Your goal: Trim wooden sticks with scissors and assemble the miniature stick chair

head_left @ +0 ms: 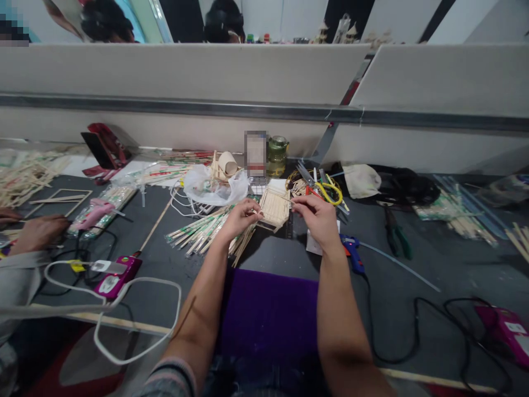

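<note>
Left hand (242,219) and right hand (316,218) are both up at a little flat-topped thing made of pale wooden sticks, the stick model (275,207), which sits on the bench (388,309) right between the two grips. Each grip has thumb and fingers drawn in close, left one at the near left edge, right one over by the right side. Honestly can't tell if the fingertips meet or what exactly is between them, it's too small to make out.

Just left of the left grip there's a fan of wrapped sticks (200,230), with a crumpled clear plastic bag (217,187) beyond it. Green jar (278,154) is past both grips, roughly in the middle. A yellow loop (330,193) lies just beyond the right grip, the blue glue gun (353,253) is to its right and closer in, and green-handled pliers (397,234) are further right. Purple cloth (273,314) spreads out on the near side, between the forearms.

Way off left of the left grip: a pink glue gun (93,214) with somebody else's hand (41,234) near it.
</note>
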`<act>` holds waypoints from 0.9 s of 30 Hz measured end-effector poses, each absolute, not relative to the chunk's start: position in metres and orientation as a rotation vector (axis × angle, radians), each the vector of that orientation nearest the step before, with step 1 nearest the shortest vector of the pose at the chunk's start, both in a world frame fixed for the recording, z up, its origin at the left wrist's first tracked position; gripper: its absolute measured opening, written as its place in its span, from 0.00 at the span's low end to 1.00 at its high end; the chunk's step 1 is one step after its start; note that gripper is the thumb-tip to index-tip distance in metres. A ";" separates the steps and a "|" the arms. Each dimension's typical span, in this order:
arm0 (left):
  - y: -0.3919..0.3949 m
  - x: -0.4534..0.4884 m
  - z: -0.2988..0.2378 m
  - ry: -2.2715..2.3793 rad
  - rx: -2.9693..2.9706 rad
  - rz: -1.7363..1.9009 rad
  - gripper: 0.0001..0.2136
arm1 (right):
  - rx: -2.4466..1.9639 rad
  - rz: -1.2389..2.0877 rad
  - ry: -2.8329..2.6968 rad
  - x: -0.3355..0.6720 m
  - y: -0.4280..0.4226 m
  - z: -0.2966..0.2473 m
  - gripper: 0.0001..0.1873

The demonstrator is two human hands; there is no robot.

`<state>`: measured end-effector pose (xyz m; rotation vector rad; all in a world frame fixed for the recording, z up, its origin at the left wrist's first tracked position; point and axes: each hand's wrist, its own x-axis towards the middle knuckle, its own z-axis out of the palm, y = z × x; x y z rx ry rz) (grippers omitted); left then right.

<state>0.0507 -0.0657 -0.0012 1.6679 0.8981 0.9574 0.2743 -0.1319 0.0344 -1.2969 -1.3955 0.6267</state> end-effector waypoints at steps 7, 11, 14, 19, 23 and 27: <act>-0.077 0.088 0.011 0.920 1.279 1.088 0.16 | -1.356 0.180 -1.663 0.275 -0.137 0.048 0.08; -0.079 0.098 0.021 0.895 1.181 1.064 0.17 | -1.437 -0.029 -1.778 0.279 -0.136 0.044 0.09; -0.079 0.100 0.024 0.900 1.187 1.043 0.17 | -1.462 -0.076 -1.824 0.282 -0.135 0.040 0.09; -0.081 0.102 0.026 0.921 1.191 1.013 0.15 | -1.510 -0.158 -1.828 0.283 -0.132 0.035 0.10; -0.083 0.103 0.028 0.929 1.168 1.004 0.14 | -1.494 -0.177 -1.814 0.284 -0.130 0.031 0.10; -0.081 0.102 0.027 0.945 1.163 1.019 0.13 | -1.486 -0.172 -1.788 0.284 -0.128 0.028 0.09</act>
